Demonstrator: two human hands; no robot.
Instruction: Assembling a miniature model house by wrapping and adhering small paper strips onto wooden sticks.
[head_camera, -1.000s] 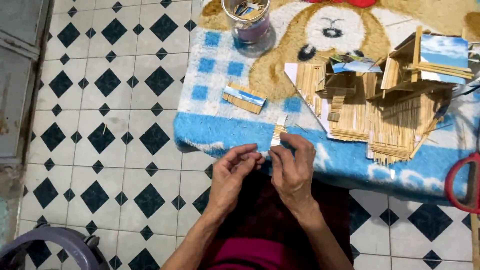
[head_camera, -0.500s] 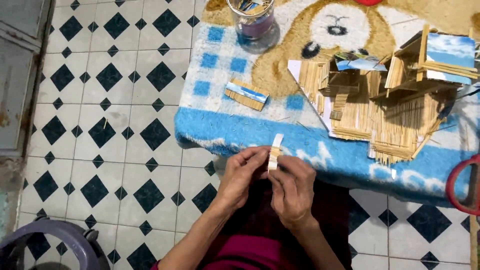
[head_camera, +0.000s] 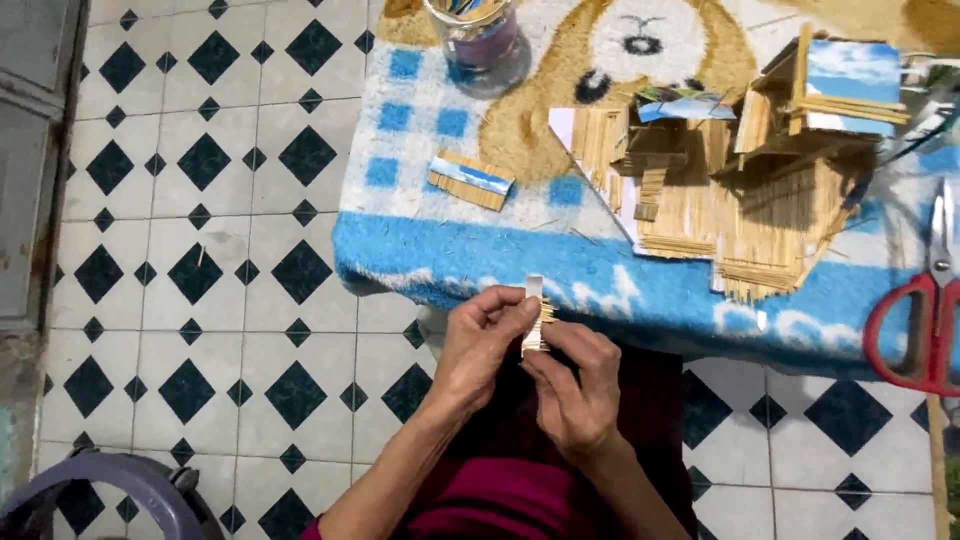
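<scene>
Floor: black-and-white diamond tiles (head_camera: 200, 300) fill the left and lower parts of the view.
Blanket: a blue-and-white blanket with a dog picture (head_camera: 480, 250) covers the low surface in front of the person; its near edge hangs just beyond the hands.
Stick model: a house-like build of thin wooden sticks (head_camera: 740, 200) stands on the blanket, up and to the right of the hands, well apart from them.
Scissors: red-handled scissors (head_camera: 925, 300) lie at the right edge of the blanket.
Jar: a clear jar (head_camera: 480, 40) stands at the far edge, holding what look like sticks.
Loose panel: a small panel of sticks with a blue strip (head_camera: 470, 180) lies flat on the blanket, above and left of the hands.
Left hand: the left hand (head_camera: 480, 345) is closed, fingertips pinching the stick bundle from its left side.
Right hand: the right hand (head_camera: 580, 385) is also closed on the bundle, thumb and fingers pressing it from the right and below.
Stick bundle: the small stick bundle (head_camera: 535, 315) sits between both hands, over the lap, just short of the blanket edge.
Axis: its long axis runs nearly upright in the view, the top end standing clear above the fingertips.
Nearer hand: both touch it; neither is clearly nearer.
Look: pale strip on the left face, short tan stick ends showing on the right.
</scene>
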